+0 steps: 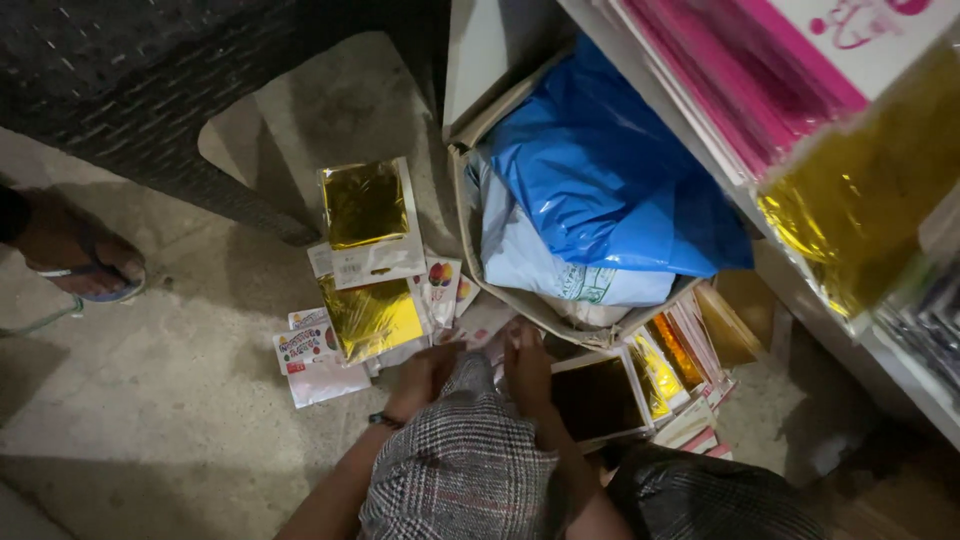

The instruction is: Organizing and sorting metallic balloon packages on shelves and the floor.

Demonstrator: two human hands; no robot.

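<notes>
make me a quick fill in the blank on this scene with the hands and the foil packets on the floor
1. The bag lying on top in the cardboard box is ____ in colour.
2. The two foil packets lying on the floor left of the box are ____ in colour.
3. The foot at the left edge wears a ____.
4. The left hand and right hand reach down on either side of a knee in ____ fabric.

Missing words: blue; gold; sandal; checked

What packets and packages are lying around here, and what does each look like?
Gold foil packet: floor, upper, square, white backing.
Second gold foil packet: floor, just below it.
Blue plastic bag: inside cardboard box.
Pink packets: on shelf, top right.
</notes>
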